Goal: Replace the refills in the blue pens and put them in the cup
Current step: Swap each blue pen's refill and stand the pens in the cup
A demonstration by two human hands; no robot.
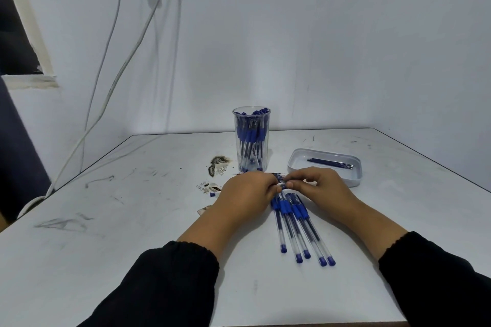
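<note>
Your left hand [248, 188] and right hand [318, 184] together pinch one clear blue-capped plastic pen [282, 185]; the clear plastic cup [252, 138] stands just beyond them.

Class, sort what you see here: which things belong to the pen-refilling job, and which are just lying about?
Part of the job:
left hand
right hand
pen held between them
loose pens
cup of pens
tray with refills

Lying about:
paper scraps
white cable

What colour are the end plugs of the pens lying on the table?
Blue, on all five pens lying on the table; the head view shows it.
</note>
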